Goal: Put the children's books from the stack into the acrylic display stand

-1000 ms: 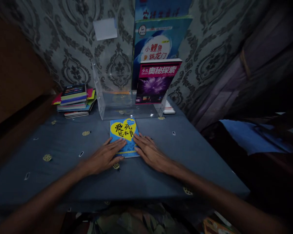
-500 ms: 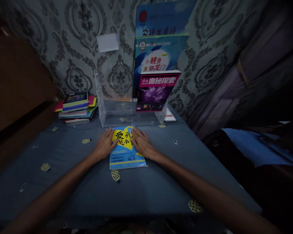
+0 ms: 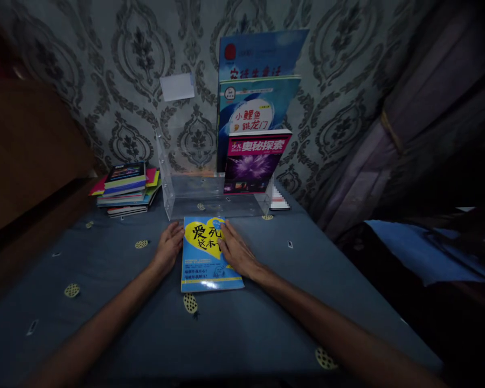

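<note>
A blue paperback book [image 3: 202, 269] with a yellow heart and black Chinese lettering lies face up on the dark cloth, light glinting off its lower cover. At its left edge, my left hand [image 3: 168, 249] has its fingers curled against the side, the tips partly hidden by the book. My right hand [image 3: 239, 252] rests over the right edge with fingers stretched out and the thumb on the cover, hiding part of the title.
Behind the book stands a clear acrylic rack [image 3: 186, 206] with a purple-and-pink book [image 3: 254, 167] and larger blue books upright in it. A stack of books [image 3: 125, 186] sits at the left. A white card [image 3: 178, 88] is on the patterned wall. A curtain [image 3: 372, 145] hangs at right.
My left hand has slid off the cover to the book's left edge, its thumb no longer on top. My right hand stays on the right side. The view has tilted up slightly.
</note>
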The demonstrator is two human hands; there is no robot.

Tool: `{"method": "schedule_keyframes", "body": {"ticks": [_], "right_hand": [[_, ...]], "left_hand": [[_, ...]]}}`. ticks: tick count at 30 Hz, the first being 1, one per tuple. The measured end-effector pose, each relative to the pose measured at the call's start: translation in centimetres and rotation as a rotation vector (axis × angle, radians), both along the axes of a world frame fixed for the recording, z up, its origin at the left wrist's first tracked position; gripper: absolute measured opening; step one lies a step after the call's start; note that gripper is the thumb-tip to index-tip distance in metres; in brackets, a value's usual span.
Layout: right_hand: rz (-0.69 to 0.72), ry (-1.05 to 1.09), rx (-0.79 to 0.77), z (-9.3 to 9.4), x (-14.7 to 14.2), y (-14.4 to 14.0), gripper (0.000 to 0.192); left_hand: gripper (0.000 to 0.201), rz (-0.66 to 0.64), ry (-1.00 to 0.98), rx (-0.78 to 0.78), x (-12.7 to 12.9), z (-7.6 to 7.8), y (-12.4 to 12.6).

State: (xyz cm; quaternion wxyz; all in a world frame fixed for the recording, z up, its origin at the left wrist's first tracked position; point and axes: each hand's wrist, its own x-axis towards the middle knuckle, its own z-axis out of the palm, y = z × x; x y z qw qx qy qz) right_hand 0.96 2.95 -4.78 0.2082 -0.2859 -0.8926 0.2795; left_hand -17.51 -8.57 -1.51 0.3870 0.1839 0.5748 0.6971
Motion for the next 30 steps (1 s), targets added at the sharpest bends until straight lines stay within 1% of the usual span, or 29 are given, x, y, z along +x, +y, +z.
{"method": "schedule_keyframes", "body": {"ticks": [2,4,7,10,12,14,16,18,19,21,23,27,30], "right_hand": [[-0.011,0.022,-0.026,-0.4,0.0,0.1,0.063],[-0.033,0.041,-0.059,-0.6,0.0,0.2,0.064],[-0.067,0.080,-0.130,-0.5,0.0,0.3,0.066],[-0.148,0.179,-0.221,0.2,0.0,0.6,0.068],[-0.206,0.286,-0.287,1.0,-0.1,0.8,0.065],[-0.225,0.384,-0.333,2.2,-0.2,0.9,0.058],[-0.228,0.480,-0.352,3.8,-0.5,0.8,0.053],[-0.246,0.592,-0.322,5.4,-0.8,0.4,0.046],[-0.256,0.647,-0.285,6.2,-0.8,0.1,0.043],[-0.255,0.720,-0.186,7.2,-0.8,-0.6,0.038],[-0.226,0.752,-0.116,7.4,-0.6,-1.1,0.035],[-0.190,0.776,-0.105,6.2,0.0,-1.8,0.034],[-0.196,0.788,-0.124,5.4,0.3,-2.1,0.036]], "left_hand": [[0.021,-0.041,-0.137,-0.028,0.7,0.4,0.1],[0.009,-0.096,-0.186,-0.037,1.4,0.8,0.1],[0.007,-0.121,-0.225,-0.009,2.2,1.8,0.3],[0.008,-0.115,-0.237,0.029,3.1,3.3,0.7],[0.009,-0.103,-0.224,0.079,3.6,4.4,1.1],[0.011,-0.062,-0.215,0.133,4.1,5.4,1.5],[0.014,0.027,-0.195,0.162,4.5,6.2,2.1],[0.020,0.119,-0.120,0.199,4.7,6.7,2.6],[0.026,0.148,-0.053,0.235,4.8,6.8,2.8],[0.042,0.165,0.111,0.322,4.7,6.7,3.0],[0.054,0.157,0.251,0.373,4.7,6.4,2.8],[0.063,0.148,0.421,0.329,5.0,5.6,1.9],[0.063,0.137,0.462,0.326,5.3,5.3,1.4]]}}
